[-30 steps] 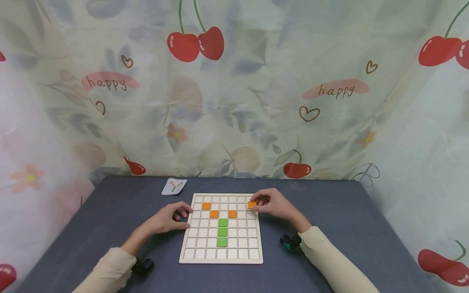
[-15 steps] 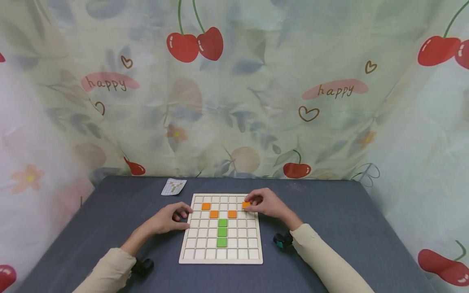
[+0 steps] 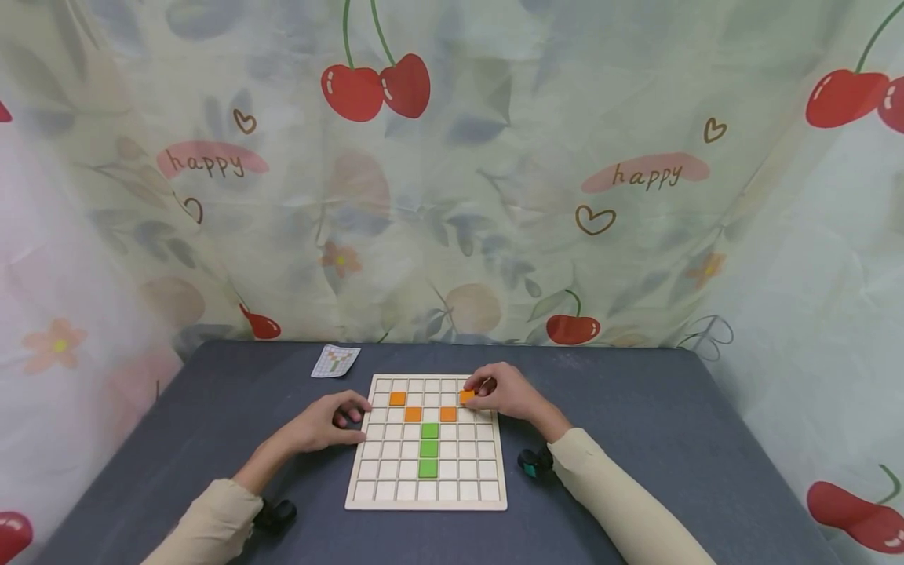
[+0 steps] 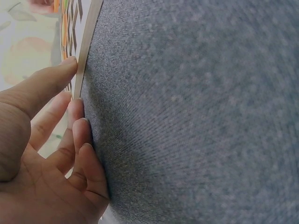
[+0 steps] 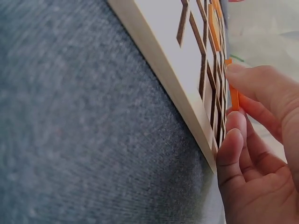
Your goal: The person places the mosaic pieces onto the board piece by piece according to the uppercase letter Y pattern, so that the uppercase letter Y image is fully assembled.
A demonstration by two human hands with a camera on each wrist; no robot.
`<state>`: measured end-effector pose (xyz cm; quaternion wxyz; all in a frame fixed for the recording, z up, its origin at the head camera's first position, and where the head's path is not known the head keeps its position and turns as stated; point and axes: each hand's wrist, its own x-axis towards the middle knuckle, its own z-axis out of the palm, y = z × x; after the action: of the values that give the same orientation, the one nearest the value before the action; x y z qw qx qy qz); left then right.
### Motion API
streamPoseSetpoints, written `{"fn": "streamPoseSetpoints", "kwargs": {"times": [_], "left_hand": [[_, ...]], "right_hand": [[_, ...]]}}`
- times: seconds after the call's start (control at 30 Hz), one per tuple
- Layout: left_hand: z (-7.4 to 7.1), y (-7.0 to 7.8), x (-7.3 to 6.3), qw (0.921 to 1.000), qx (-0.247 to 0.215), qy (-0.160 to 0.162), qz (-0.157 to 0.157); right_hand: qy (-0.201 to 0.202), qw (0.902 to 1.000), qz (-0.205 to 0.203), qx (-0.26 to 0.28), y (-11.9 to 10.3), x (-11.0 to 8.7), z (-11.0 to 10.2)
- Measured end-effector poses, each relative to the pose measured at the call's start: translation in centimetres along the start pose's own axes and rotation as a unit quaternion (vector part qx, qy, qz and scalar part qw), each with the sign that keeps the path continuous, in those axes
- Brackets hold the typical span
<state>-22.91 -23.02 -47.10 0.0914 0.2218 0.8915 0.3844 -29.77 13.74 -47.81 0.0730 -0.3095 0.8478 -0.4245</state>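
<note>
A pale wooden grid board [image 3: 386,502] with white squares lies on the dark table. Three green tiles [image 3: 428,449] form a column in its middle; orange tiles [image 3: 398,399] lie above, to left and right. My right hand [image 3: 512,391] pinches another orange tile [image 5: 233,86] between thumb and fingers, over the board's upper right squares. Whether that tile touches the board is unclear. On the board's left edge rest the thumb and index fingertips of my left hand [image 3: 326,422], spread apart, the other fingers loosely bent [image 4: 86,163].
A small paper card [image 3: 335,361] printed with a coloured grid pattern lies behind the board, to its left. The dark cloth-covered table [image 3: 600,392] extends around the board. A patterned curtain [image 3: 452,196] hangs behind and at both sides.
My right hand has moved left with the orange tile, from the board's right edge to about one column further in. My left hand has stayed at the left edge.
</note>
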Motion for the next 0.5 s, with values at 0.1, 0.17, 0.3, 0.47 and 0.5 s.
{"fn": "streamPoseSetpoints", "kwargs": {"times": [0.1,0.17,0.3,0.47,0.5], "left_hand": [[-0.01,-0.01,0.0,1.0,-0.001,0.0,0.002],[-0.02,0.01,-0.01,1.0,-0.001,-0.001,0.002],[0.01,0.0,0.02,1.0,0.0,-0.001,0.0],[0.04,-0.16,0.07,1.0,0.005,0.0,-0.003],[0.04,-0.2,0.1,1.0,0.006,0.0,-0.004]], "right_hand": [[-0.001,1.0,0.009,-0.002,-0.09,0.08,0.05],[0.0,0.9999,0.015,-0.002,-0.2,0.09,0.06],[0.003,0.9998,0.013,-0.012,-0.36,0.21,0.1],[0.003,0.9994,0.01,-0.032,-0.44,0.46,0.32],[0.003,0.9993,0.011,-0.035,-0.44,0.51,0.38]]}}
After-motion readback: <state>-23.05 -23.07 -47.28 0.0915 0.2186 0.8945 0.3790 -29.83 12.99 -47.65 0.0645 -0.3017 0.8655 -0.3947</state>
